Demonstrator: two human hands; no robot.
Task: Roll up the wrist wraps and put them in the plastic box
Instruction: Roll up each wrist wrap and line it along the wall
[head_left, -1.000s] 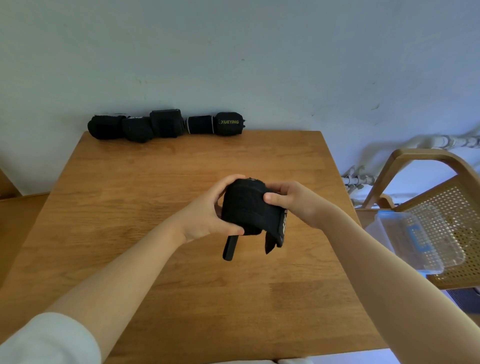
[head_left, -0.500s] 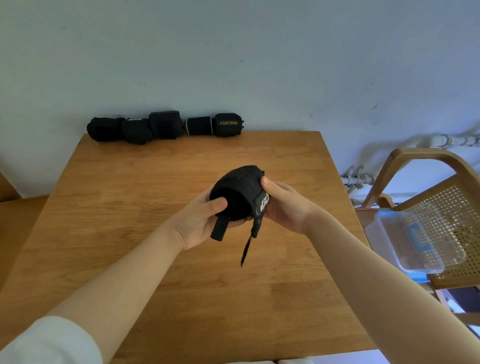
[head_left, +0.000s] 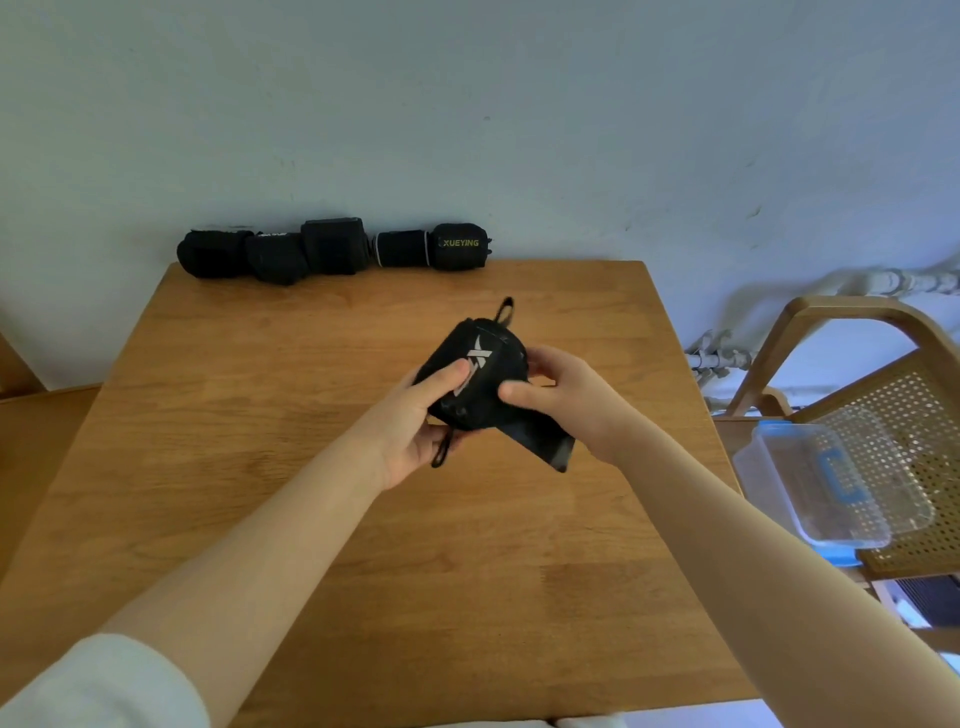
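Both hands clamp a rolled wrist wrap above mid-surface.

The left hand and right hand grip the black wrist wrap, its loose end hanging toward the near right. Bare wooden surface lies all round. Five rolled wraps line the far edge; one reads "XUEYING". A clear plastic box sits on the chair at right.

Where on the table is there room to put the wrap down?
The table is bare left of the left hand, and along the near edge under both arms. The far edge is crowded: rolled wraps line the wall.
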